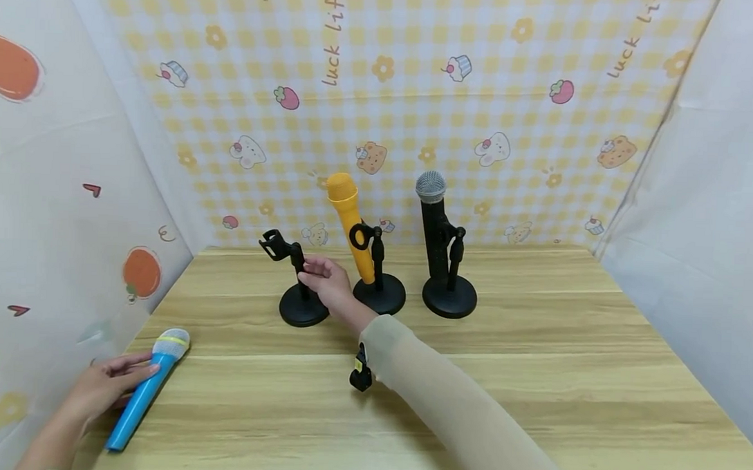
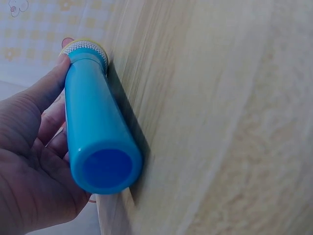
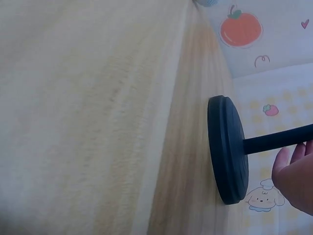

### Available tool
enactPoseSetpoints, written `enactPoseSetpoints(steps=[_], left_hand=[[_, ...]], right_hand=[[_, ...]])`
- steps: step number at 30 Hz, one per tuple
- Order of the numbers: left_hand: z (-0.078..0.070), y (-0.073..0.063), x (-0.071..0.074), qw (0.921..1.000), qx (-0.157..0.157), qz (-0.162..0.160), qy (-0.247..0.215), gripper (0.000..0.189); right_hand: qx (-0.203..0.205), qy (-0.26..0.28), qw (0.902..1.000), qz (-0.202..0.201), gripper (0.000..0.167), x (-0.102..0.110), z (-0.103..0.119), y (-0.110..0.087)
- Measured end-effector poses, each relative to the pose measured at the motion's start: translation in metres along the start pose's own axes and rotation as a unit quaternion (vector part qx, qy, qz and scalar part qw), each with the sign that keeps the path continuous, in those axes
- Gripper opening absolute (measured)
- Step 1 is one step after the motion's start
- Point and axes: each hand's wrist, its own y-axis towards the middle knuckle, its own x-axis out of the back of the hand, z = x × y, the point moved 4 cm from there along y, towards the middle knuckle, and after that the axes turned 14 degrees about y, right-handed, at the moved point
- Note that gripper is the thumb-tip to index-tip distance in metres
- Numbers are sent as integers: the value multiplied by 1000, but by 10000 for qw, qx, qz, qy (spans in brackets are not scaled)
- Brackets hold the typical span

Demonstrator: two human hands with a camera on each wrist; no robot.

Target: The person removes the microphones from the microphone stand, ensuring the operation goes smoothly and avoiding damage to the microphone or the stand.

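Note:
In the head view, my left hand (image 1: 96,390) holds a blue microphone (image 1: 139,405) with a silver mesh head and a yellow band. The thumb lies along one side and the fingers are round the other; the microphone's open bottom end shows in the left wrist view. My right hand (image 1: 332,286) pinches the post of a black microphone stand (image 1: 302,307), whose round base sits on the table. The stand's clip holds no microphone. In the right wrist view, the fingertips (image 3: 281,164) lie against the post, partly cut off by the frame edge.
Right of that stand, a yellow microphone (image 1: 345,205) leans in a second black stand (image 1: 387,294). Farther right, a black microphone (image 1: 434,230) with a silver head is in a third stand (image 1: 455,300). Patterned cloth (image 1: 411,125) rises behind the wooden table (image 1: 566,324).

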Motion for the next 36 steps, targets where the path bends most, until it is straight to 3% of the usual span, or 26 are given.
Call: enactPoseSetpoints(steps=[8,19,36], left_hand=[[-4,-3,3,9999,-87,-29,80,84],[-4,-2,2,9999,-95,6,35,86],[-3,-3,0,10000,13,59,-58,87]], right_hand=[[12,32,10000,36,37,6,2,-3],[-12,85,9999,136,33,20,8,-8],[-223,62,9976,653,36,22,25,-38]])
